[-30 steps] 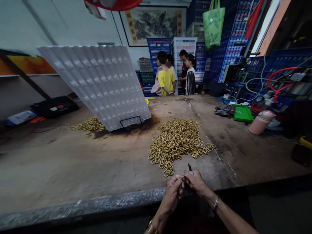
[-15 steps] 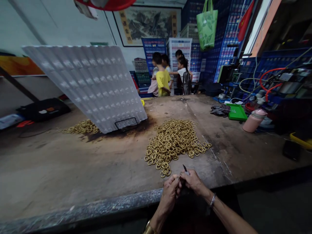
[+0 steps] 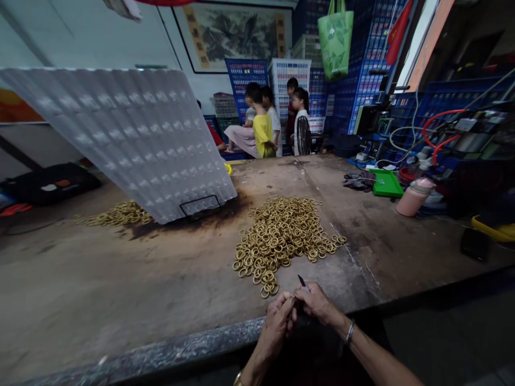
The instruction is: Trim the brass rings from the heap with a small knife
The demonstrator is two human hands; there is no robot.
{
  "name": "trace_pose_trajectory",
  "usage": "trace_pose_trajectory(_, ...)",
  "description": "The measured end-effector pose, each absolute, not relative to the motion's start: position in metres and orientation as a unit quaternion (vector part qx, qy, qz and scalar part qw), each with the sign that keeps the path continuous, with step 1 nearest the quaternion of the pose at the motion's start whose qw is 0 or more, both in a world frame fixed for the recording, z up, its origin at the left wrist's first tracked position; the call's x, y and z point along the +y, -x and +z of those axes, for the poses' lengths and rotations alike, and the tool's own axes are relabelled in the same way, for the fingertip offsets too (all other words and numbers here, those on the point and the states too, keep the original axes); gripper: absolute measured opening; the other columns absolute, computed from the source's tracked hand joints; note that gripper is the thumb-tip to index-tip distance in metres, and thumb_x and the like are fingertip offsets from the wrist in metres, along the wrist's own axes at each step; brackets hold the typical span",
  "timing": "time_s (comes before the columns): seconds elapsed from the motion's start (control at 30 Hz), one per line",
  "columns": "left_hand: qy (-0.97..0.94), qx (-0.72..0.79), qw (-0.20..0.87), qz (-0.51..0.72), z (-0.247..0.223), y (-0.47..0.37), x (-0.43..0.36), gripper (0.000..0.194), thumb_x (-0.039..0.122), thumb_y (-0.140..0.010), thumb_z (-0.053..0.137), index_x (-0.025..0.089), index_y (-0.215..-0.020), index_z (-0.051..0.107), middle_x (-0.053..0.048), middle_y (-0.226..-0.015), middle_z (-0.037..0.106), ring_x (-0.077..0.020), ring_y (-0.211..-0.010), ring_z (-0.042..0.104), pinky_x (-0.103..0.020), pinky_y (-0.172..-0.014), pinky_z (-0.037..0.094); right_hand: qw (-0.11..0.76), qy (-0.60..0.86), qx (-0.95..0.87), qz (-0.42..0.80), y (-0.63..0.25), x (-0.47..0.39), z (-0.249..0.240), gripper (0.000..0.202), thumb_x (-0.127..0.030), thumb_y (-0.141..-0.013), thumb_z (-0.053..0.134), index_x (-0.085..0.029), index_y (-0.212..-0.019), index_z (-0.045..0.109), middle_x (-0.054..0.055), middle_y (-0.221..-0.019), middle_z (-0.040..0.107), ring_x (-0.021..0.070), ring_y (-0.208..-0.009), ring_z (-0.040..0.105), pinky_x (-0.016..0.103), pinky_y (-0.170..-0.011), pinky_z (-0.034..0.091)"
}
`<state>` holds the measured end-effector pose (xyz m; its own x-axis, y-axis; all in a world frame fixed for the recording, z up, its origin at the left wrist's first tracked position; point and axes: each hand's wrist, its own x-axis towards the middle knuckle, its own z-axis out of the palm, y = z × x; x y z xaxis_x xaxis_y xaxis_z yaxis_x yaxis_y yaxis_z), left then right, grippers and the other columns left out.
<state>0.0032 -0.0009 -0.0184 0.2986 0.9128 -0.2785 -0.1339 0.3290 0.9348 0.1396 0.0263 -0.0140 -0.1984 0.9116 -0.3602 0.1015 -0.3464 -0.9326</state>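
My right hand (image 3: 316, 304) is closed around a small knife (image 3: 304, 286) whose dark pointed tip sticks up past the fingers. Against it, at the front edge of the table, my left hand (image 3: 280, 314) has its thumb and fingers pinched together. Whatever the left fingers hold is too small and too covered to make out. Just beyond both hands lies a large heap of brass-coloured rings (image 3: 281, 230), with several loose ones trailing toward me.
A ridged translucent panel (image 3: 132, 139) leans on a black wire stand (image 3: 200, 205) on the wooden table (image 3: 132, 289). Behind it lies a second ring pile (image 3: 120, 214). At right are a pink bottle (image 3: 415, 197), a green tray (image 3: 387, 183) and machinery (image 3: 470, 136). Several people stand beyond the table.
My view has turned slightly, so the scene sits further left. Both hands stay together with the knife in the right. Behind the table, a person's outstretched arm has come down.
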Motion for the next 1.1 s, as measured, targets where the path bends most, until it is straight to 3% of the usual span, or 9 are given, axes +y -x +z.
trace_pose_trajectory(0.47,-0.469,0.481,0.636,0.379,-0.019,-0.005,0.0,0.05,0.067,-0.071,0.054,0.018,-0.06,0.048,0.007,-0.044,0.037,-0.0055,-0.037,0.028,-0.019,-0.037,0.021,0.325,0.528,-0.481,0.62,-0.142,0.026,-0.018,0.017,-0.034,-0.069,0.05,-0.017,-0.064,0.051,-0.007,-0.045,0.044,0.0051,-0.037,0.032,0.019,-0.038,0.022)
trace_pose_trajectory(0.7,-0.471,0.478,0.629,0.392,-0.011,-0.004,-0.003,0.046,0.062,-0.074,0.053,0.018,-0.062,0.049,0.005,-0.046,0.04,-0.0064,-0.04,0.033,-0.019,-0.039,0.025,0.333,0.523,-0.49,0.613,-0.144,0.026,-0.011,0.016,-0.031,-0.067,0.051,-0.017,-0.058,0.049,-0.007,-0.043,0.042,0.005,-0.037,0.031,0.019,-0.037,0.021)
trace_pose_trajectory(0.87,-0.442,0.439,0.659,0.421,-0.006,-0.005,-0.008,0.037,0.053,-0.078,0.056,0.017,-0.069,0.05,0.005,-0.053,0.046,-0.0049,-0.042,0.036,-0.017,-0.041,0.027,0.343,0.521,-0.493,0.607,-0.147,0.024,-0.001,0.018,-0.032,-0.069,0.05,-0.016,-0.061,0.053,-0.005,-0.047,0.049,0.0048,-0.038,0.033,0.019,-0.038,0.024)
trace_pose_trajectory(0.97,-0.405,0.425,0.678,0.442,-0.005,-0.006,-0.01,0.035,0.05,-0.076,0.06,0.017,-0.073,0.05,0.005,-0.06,0.05,-0.0041,-0.043,0.037,-0.016,-0.04,0.026,0.354,0.544,-0.511,0.564,-0.149,0.023,0.0,0.018,-0.032,-0.072,0.049,-0.016,-0.068,0.057,-0.004,-0.053,0.054,0.0058,-0.04,0.036,0.019,-0.041,0.027)
trace_pose_trajectory(1.1,-0.393,0.411,0.678,0.466,-0.007,-0.006,-0.011,0.034,0.05,-0.077,0.059,0.017,-0.075,0.05,0.005,-0.058,0.05,-0.0037,-0.041,0.034,-0.017,-0.04,0.025,0.337,0.581,-0.625,0.397,-0.154,0.015,-0.001,0.015,-0.026,-0.077,0.048,-0.017,-0.072,0.059,-0.002,-0.06,0.058,0.0082,-0.052,0.045,0.02,-0.053,0.034)
